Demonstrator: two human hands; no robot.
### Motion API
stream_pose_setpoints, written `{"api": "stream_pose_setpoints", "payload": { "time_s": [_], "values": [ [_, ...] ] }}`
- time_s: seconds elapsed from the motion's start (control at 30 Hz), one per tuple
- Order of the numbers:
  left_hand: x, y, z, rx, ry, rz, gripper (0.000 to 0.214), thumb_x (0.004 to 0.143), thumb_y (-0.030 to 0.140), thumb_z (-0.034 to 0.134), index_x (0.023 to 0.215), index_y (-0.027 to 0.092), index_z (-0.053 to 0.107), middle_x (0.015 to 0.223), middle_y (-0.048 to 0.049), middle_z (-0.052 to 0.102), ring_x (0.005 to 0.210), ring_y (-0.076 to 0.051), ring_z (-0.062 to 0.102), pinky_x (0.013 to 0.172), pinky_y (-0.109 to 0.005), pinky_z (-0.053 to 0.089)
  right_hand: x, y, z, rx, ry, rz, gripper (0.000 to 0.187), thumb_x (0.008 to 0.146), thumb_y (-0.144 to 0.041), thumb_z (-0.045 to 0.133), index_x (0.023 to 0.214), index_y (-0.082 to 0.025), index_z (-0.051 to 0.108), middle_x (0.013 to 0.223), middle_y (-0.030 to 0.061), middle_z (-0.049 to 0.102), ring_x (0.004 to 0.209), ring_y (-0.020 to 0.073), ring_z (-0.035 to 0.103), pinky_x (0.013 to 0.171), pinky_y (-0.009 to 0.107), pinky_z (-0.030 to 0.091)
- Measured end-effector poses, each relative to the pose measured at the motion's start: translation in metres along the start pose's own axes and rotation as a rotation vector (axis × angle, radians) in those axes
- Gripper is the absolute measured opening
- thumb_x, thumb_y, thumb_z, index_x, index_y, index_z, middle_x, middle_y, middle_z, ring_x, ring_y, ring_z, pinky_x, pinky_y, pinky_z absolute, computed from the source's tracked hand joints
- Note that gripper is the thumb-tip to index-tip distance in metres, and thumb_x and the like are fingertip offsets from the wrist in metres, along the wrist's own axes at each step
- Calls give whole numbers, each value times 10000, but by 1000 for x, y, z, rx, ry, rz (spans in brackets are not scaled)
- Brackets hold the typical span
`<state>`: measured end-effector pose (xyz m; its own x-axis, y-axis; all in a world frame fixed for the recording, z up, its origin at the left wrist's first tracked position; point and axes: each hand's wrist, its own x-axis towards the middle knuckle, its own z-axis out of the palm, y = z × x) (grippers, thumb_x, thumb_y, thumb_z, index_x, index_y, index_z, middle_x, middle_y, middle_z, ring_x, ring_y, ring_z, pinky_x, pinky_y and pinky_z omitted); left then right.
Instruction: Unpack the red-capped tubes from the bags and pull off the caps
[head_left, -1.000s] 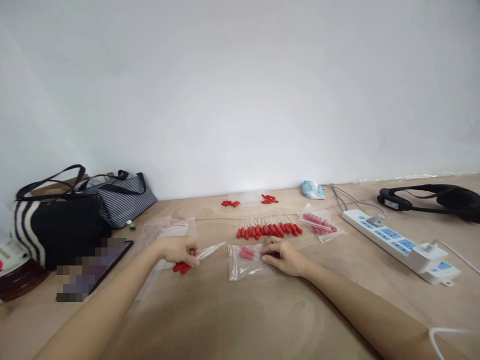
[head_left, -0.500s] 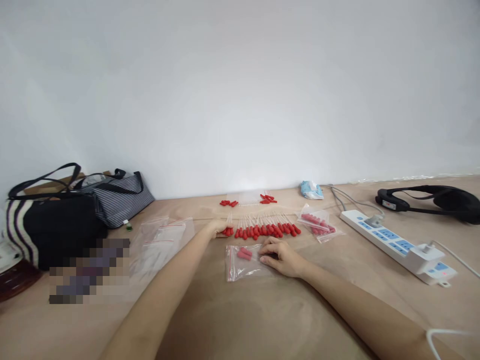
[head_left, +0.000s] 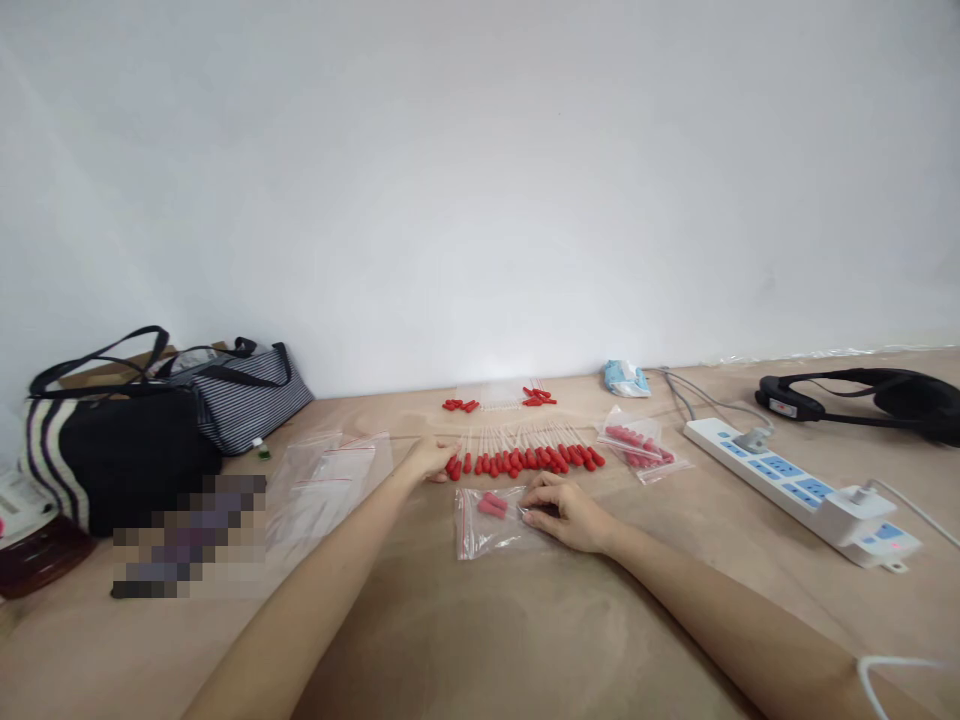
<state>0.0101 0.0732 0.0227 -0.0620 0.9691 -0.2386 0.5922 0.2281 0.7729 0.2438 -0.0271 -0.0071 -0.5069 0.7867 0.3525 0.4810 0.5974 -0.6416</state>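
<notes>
My left hand [head_left: 429, 459] is at the left end of a row of red-ended sticks [head_left: 534, 458] with thin pale shafts. Its thumb and forefinger are parted, and their tips are beside the leftmost red ends; any contact is too small to make out. My right hand [head_left: 566, 513] pinches the right side of a clear zip bag [head_left: 486, 538] lying flat on the table. Two red pieces [head_left: 492, 504] show inside this bag, near its top left. Part of the bag's right end is hidden under my right fingers.
A filled zip bag [head_left: 637, 442] lies right of the row, with flat clear bags [head_left: 330, 485] to the left. More red pieces [head_left: 538, 397] sit near the wall. A power strip [head_left: 795, 490], black headset [head_left: 862, 400], tissue pack [head_left: 625, 379] and fabric bags [head_left: 127, 450] surround the workspace.
My left fingers have drawn slightly left and parted, uncovering the leftmost red ends. My right hand stays at the zip bag. The whole view has shifted a little.
</notes>
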Motion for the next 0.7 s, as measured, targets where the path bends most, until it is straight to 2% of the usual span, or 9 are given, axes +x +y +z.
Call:
{"api": "stream_pose_setpoints", "payload": {
  "time_s": [0.07,0.17,0.3,0.53,0.7],
  "values": [
    [-5,-3,-1,-36,-1,34,265,682,332,631,551,115,552,418,30,523,417,-87,518,464,-198,441,0,0,0,4,-3,1,166,768,-249,549,874,-172,651,872,55,552,805,147,544,734,274,442],
    [-11,-9,4,-97,22,91,176,658,278,650,661,115,583,510,17,591,443,-76,543,471,-174,436,0,-1,0,4,-3,-1,164,772,-256,547,868,-176,653,877,57,553,809,149,543,739,277,442],
    [-15,-18,9,-142,60,165,225,683,321,625,780,120,593,648,-14,644,520,-87,591,531,-179,460,0,-2,0,-2,-9,-32,170,790,-263,530,864,-179,658,873,60,566,821,152,542,760,283,436],
    [-28,-28,4,-64,175,247,290,710,406,553,794,137,616,614,-17,637,534,-141,611,572,-227,449,1,-2,-2,-32,-33,-75,214,823,-282,485,885,-175,660,864,66,566,803,148,539,741,277,435],
    [-52,-31,5,-10,306,343,243,715,373,527,815,156,573,701,-14,614,570,-134,575,588,-238,436,2,-3,-3,-36,-37,-77,227,830,-296,473,881,-181,662,849,61,566,796,146,533,739,279,436]
  ]
}}
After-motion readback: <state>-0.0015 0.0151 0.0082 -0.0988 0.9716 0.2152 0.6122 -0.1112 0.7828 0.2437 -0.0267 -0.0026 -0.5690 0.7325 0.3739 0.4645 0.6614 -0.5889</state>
